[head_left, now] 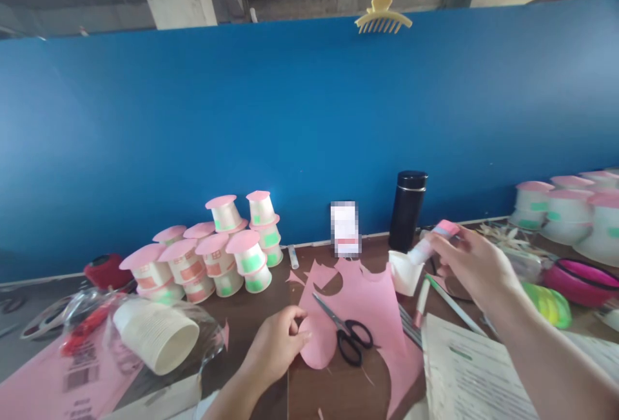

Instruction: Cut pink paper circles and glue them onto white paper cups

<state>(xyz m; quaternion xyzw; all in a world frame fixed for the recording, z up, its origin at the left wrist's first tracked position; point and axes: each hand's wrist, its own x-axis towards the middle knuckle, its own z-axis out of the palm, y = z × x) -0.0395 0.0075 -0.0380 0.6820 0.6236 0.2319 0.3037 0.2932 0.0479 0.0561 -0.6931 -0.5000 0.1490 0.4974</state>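
Observation:
My left hand (280, 340) pinches the left edge of a round pink paper disc (320, 344) lying at the table's front. Just right of the disc are black-handled scissors (342, 325), blades pointing up and left, on a pink paper sheet (370, 300) with curved cut-outs. My right hand (476, 265) is closed around a white glue stick (423, 249) with a pink end, held tilted above a small white cup (405, 275). The fingers partly cover the stick.
Paper-cup towers with pink tops (251, 259) stand at left, and more cups (565, 213) at far right. A cup stack (155, 333) lies in plastic wrap. A black flask (409, 210) stands against the blue partition (300, 117). Printed papers (476, 368) lie at front right.

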